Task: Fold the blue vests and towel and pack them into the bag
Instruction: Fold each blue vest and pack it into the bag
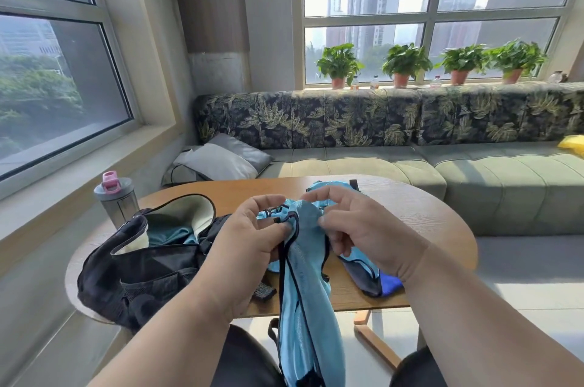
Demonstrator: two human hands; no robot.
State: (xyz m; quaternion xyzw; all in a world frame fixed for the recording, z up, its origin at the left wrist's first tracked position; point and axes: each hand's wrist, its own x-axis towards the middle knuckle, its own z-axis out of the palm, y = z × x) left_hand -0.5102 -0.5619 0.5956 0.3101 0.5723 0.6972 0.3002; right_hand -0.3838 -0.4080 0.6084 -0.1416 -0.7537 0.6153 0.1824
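- Bag (139, 273): black, lying open on the left part of the wooden table (410, 206); pale lining shows at its mouth, and a piece of light blue fabric (170, 235) lies inside
- Blue vest (305, 260): light blue mesh with dark trim, held up at centre frame above the table's near edge; its lower length hangs down past the edge toward the bottom of the frame
- Left hand (252, 244): centre-left, back of hand to the camera; thumb and fingers pinch the vest's dark-trimmed top edge, the index finger raised and curved
- Right hand (357, 228): centre-right, fingers curled and pinching the same vest's upper fabric from the right side
- Second blue garment (335, 189): light blue, lying on the table behind the hands, partly hidden by them
- Dark blue cloth (390, 284): on the table's near right edge below the right wrist, beside a dark-edged blue piece; whether this is the towel cannot be told
- Water bottle (115, 200): grey with pink cap, upright at left of the table
- Sofa (474, 165): green seat, leaf-print back, upper right
- Potted plants (404, 64): four on the windowsill, top right
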